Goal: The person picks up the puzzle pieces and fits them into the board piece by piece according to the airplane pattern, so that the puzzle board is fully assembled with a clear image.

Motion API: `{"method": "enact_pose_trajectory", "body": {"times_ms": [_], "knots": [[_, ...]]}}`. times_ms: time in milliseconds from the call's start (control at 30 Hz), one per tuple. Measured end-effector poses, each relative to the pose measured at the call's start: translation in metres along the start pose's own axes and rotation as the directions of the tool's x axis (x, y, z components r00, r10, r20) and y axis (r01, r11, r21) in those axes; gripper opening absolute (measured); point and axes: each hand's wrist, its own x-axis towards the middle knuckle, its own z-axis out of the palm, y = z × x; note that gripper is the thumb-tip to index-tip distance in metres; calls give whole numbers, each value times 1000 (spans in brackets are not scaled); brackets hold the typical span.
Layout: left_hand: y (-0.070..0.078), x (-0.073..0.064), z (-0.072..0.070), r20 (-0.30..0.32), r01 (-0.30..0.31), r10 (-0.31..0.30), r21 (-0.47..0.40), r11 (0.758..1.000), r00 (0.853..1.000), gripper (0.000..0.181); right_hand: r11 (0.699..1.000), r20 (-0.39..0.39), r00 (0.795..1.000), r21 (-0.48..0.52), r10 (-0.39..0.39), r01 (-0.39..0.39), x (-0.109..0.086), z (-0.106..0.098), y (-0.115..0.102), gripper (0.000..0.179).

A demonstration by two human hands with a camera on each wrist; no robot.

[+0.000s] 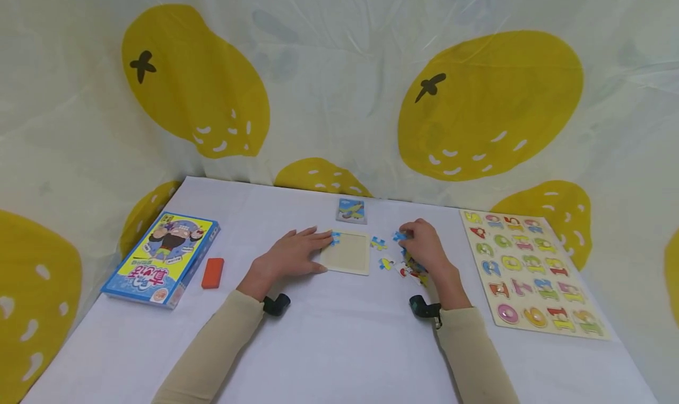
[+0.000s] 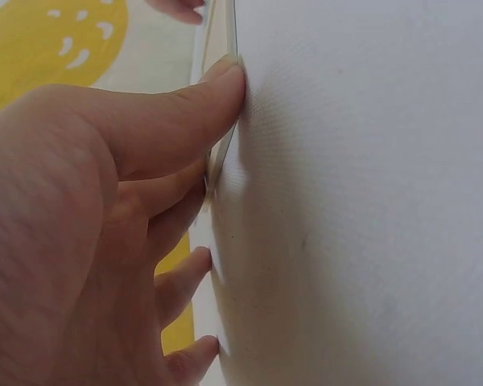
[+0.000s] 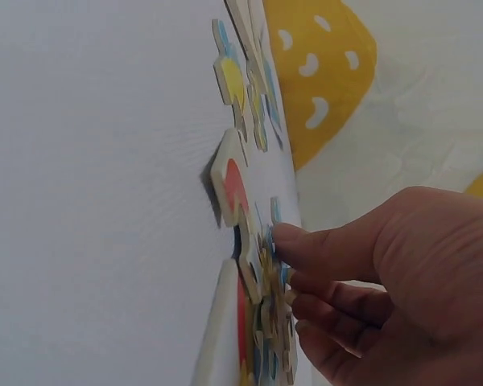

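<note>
A shallow wooden puzzle tray [image 1: 347,256] lies flat on the table with a blue puzzle piece [image 1: 336,237] in its far left corner. My left hand [image 1: 297,253] rests along the tray's left side, fingers stretched toward that corner. In the left wrist view its thumb [image 2: 221,96] presses the tray's edge. To the tray's right, my right hand [image 1: 426,246] pinches a blue jigsaw piece [image 1: 399,236] between thumb and fingers, over a pile of loose pieces [image 1: 416,266]. The right wrist view shows the thumb [image 3: 302,241] against a blue piece, with a red-marked piece [image 3: 232,181] nearby.
Between tray and pile lie a blue-yellow piece [image 1: 378,243] and a yellow one [image 1: 385,264]. A small picture card [image 1: 351,210] sits behind the tray. A boxed game [image 1: 161,256] and a red block [image 1: 213,273] lie left, a number board [image 1: 530,274] right. A patterned curtain [image 1: 339,97] hangs behind.
</note>
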Motion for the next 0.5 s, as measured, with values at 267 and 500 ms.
{"method": "enact_pose_trajectory", "body": {"times_ms": [267,500], "knots": [[0,1,2,0,12,-12,1,1000,1000,77,996,-13,998,64,55,-54,0,2,1,26],[-1,1,3,-20,3,-3,6,1000,1000,76,991,-70,996,125,49,-40,1,4,4,18]]}}
